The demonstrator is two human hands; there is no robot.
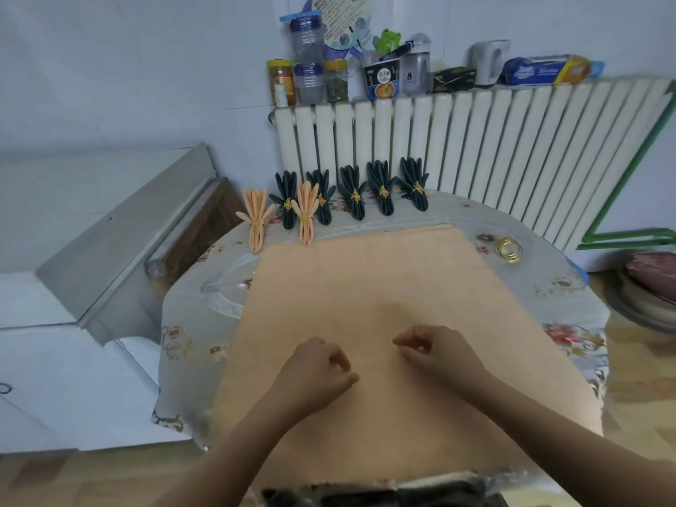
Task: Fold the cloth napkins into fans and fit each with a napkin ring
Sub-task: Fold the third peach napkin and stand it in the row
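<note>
A peach cloth napkin (365, 279) lies spread flat over most of the table. My left hand (322, 364) and my right hand (433, 349) are over its near middle, a little apart, fingers curled with the thumbs towards each other. No cloth is lifted or creased between the fingers. Two gold napkin rings (509, 249) lie on the table just past the napkin's far right corner. At the far edge stand two finished peach fans (306, 210) and several dark green fans (382, 193), each with a gold ring.
The round table (556, 287) has a floral cover under clear plastic. Behind it is a white radiator (475, 140) with jars and bottles (311, 78) on top. A grey cabinet (120, 228) stands left, and a cushioned seat (647, 283) right.
</note>
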